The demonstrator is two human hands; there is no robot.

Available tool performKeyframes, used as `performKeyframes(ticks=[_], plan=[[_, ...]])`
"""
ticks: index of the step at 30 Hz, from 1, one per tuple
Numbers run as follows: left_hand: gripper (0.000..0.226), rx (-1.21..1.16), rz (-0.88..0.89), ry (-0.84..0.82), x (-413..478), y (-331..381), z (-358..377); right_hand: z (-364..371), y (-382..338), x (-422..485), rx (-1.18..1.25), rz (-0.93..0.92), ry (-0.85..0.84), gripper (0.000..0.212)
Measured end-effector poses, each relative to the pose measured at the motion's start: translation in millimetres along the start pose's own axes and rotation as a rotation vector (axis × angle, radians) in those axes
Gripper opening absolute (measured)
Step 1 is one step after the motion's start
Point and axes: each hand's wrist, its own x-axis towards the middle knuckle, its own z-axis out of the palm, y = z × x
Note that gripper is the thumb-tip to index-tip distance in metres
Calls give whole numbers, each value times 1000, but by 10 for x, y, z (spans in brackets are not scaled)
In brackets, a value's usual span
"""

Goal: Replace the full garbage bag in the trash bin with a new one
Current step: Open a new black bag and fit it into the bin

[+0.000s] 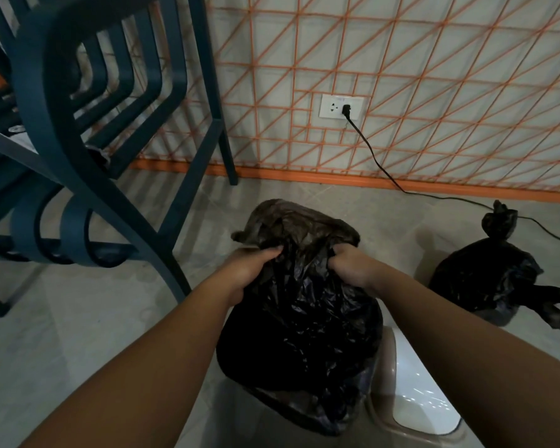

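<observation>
A black garbage bag hangs in front of me, its crumpled mouth spread between both hands. My left hand grips the bag's left edge, and my right hand grips its right edge. The bag's lower part drapes over the trash bin below, hiding most of it. The bin's beige lid with a white flap shows at the lower right. A full black garbage bag, tied at its top, lies on the floor to the right.
A dark teal chair stands close on the left, its legs reaching the tiled floor. A wall socket holds a black plug, and its cable runs along the floor behind the tied bag. An orange grid covers the wall.
</observation>
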Motion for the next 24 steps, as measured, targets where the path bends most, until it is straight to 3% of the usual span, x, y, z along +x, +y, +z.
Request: performKeyframes(ticks=[2,4,6,9,11,16,18,21,24], plan=[[41,-42,-4,26,29,-20,30,98,-98,27,185,-6,-27,25],[38,-58,-28,46,73,-33,36,170,-149,70,441,44,-147,40],[29,-69,-91,26,89,-44,39,225,-165,109,533,59,-234,52],[12,-56,-150,21,105,-69,43,329,-186,173,473,-22,-104,40],[15,-66,-137,12,122,-75,12,371,-166,209,445,-91,-1,25],[36,-89,-111,-296,83,-39,-52,408,-136,226,514,-195,-20,13],[42,-68,-100,-231,135,-68,14,416,-157,214,519,-188,-43,22],[29,-23,-44,-39,164,-95,87,389,-160,189,668,-110,-209,32],[27,29,33,-8,190,-111,118,378,-143,164,584,-225,-274,61]])
